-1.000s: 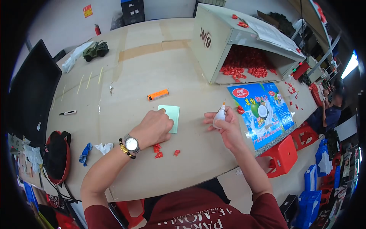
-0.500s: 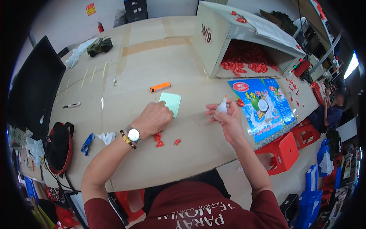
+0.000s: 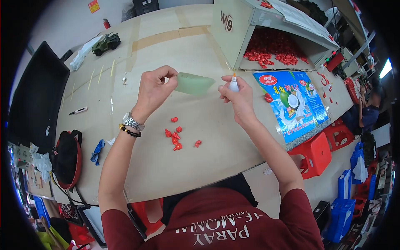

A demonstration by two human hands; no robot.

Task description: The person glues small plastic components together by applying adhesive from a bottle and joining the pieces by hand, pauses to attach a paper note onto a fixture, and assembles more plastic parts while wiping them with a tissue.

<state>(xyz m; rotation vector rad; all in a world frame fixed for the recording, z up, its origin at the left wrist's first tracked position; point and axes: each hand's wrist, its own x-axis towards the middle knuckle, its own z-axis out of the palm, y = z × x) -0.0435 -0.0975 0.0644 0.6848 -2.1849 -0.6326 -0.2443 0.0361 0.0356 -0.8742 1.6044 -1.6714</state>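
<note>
My left hand (image 3: 157,87) is raised over the table, its thumb and fingers pinching one end of a pale green square of paper (image 3: 195,84). The paper is tilted and slightly blurred, and its far end points toward my right hand (image 3: 241,98). Wrapped in my right hand is a small white squeeze bottle (image 3: 233,86) with a thin orange tip pointing away from me. A gap separates the paper from the bottle. Below my hands, several small glossy red pieces (image 3: 175,135) lie loose on the table, with one red piece (image 3: 197,143) apart to the right.
A grey box (image 3: 231,41) marked W9 holds a heap of red pieces (image 3: 277,52). At its front lies a blue printed cardboard sheet (image 3: 291,104). Leftward are a white craft knife (image 3: 78,111), a black pouch (image 3: 68,160) and a green toy vehicle (image 3: 106,44). A co-worker (image 3: 368,110) sits far right.
My left hand has lifted the green paper off the table, uncovering more red pieces. My right hand has moved slightly forward and left with the bottle. The orange tool seen before is out of sight.
</note>
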